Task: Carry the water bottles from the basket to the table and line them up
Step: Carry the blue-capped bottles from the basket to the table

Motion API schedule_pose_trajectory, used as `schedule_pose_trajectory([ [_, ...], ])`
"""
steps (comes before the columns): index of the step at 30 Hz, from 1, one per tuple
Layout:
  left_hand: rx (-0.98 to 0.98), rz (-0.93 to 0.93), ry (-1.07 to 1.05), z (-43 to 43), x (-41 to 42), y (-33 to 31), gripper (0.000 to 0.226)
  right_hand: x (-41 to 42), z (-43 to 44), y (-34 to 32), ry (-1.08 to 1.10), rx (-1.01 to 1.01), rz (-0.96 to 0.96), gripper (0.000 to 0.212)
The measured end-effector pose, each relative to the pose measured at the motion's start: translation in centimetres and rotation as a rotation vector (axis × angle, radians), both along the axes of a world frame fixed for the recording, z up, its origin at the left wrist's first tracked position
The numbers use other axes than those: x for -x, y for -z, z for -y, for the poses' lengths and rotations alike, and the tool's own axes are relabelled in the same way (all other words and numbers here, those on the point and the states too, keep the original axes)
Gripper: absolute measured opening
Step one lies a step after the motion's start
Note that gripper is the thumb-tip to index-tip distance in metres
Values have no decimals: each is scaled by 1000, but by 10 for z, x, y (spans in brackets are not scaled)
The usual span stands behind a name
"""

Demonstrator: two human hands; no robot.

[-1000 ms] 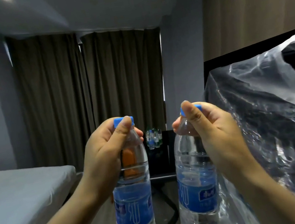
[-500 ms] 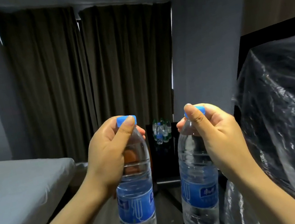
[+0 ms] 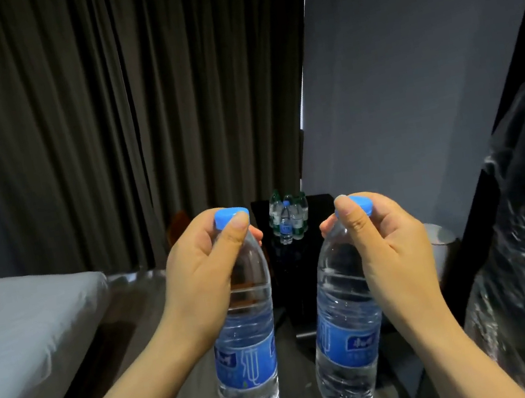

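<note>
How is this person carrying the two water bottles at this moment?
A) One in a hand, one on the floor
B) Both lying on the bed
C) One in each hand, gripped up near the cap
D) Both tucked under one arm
C: the left hand grips the left bottle around its neck just below the blue cap, the right hand grips the right bottle the same way, and both bottles hang in the air.

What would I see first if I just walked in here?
Two clear water bottles with blue caps, right up front: the left hand holds the left bottle by its neck, the right hand the right bottle. Between and beyond them, a bunch of bottles stands on a dark table before brown curtains. A white bed lies at the left.
</note>
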State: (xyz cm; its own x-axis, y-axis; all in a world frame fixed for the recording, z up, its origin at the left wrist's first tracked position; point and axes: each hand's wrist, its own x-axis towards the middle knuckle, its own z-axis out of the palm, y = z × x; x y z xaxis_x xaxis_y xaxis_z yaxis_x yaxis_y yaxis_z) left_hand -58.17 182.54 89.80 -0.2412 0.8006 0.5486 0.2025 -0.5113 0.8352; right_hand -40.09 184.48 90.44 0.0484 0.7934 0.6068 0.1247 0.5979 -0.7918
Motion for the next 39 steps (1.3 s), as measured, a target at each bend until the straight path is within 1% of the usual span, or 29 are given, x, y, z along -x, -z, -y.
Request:
schedule_pose_trajectory([
  [7,48,-31,-9,-103,17,26,28,19,-104,30,4,8,-27,31],
  [12,69,-44,-8,-182,19,32,23,21,-188,43,32,26,-20,28],
  [13,66,-46,-6,-196,20,34,23,22,-204,45,36,29,-12,27],
  [16,73,-54,7,-238,23,41,34,22,-243,50,51,50,-18,22],
  [17,83,-51,11,-251,24,44,34,23,-254,52,61,55,-19,21],
  [24,165,3,83,-344,37,70,29,32,-334,79,146,110,-2,17],
  [29,243,49,190,-419,56,91,34,50,-399,100,230,157,31,20],
  [32,292,61,231,-469,73,105,30,65,-438,109,290,197,38,25],
  [35,328,22,250,-518,89,122,26,77,-474,121,339,236,51,21],
  [39,344,-107,318,-574,105,143,17,90,-509,138,389,289,50,24],
])
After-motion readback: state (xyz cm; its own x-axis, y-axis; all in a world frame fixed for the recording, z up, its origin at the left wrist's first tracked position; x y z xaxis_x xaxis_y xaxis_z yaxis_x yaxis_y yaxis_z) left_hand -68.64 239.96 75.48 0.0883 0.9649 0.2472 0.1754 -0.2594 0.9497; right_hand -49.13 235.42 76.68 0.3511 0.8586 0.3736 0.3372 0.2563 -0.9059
